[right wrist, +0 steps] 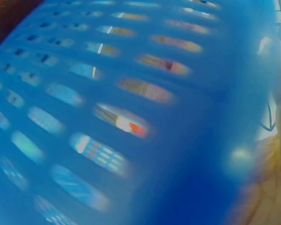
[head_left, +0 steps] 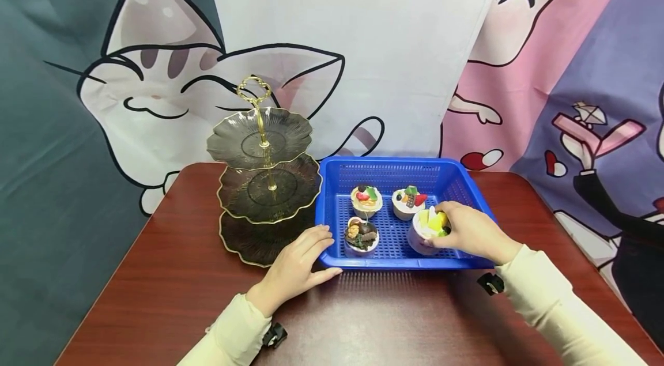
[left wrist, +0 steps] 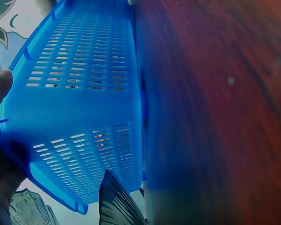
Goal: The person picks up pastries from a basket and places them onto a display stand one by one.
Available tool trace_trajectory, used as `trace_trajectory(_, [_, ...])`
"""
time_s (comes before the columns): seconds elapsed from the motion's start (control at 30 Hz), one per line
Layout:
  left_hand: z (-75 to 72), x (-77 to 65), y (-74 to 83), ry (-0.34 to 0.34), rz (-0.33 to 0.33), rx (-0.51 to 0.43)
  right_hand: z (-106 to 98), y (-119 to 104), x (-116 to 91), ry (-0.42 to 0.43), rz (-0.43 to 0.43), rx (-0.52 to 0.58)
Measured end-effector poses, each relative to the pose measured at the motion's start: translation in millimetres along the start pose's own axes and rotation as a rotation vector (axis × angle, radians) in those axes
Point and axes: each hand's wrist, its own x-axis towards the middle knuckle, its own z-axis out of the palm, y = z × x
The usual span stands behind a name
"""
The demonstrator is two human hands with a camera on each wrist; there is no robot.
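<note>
Pale sleeves [head_left: 544, 294] angle fwd, R grip [head_left: 472, 231] pinching yellow-topped cupcake [head_left: 424, 230] in blue basket [head_left: 404, 264], L grip [head_left: 297, 262] wide on rim [head_left: 320, 196].

A blue perforated basket [head_left: 404, 264] is standing on the desk [head_left: 155, 297], the left hand [head_left: 300, 257] touching its near left corner. Inside, toward the near right, the right hand [head_left: 476, 231] is gripping a yellow-fruited cupcake [head_left: 424, 233] with white cream. A brown-topped cupcake [head_left: 361, 236] is sitting near left, while two fruit-topped cupcakes [head_left: 366, 201] are sitting upright farther back.
</note>
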Motion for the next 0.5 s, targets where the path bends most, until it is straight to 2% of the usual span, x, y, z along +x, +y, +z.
trace_trajectory(0.23, [-1.6, -0.6, -0.9, -0.014, -0.006, -0.005, -18, -6, 0, -0.01, 0.011, 0.032])
trace_trajectory(0.5, [0.1, -0.8, 0.6, -0.008, -0.011, 0.004, -39, -17, 7, 0.007, -0.055, 0.046])
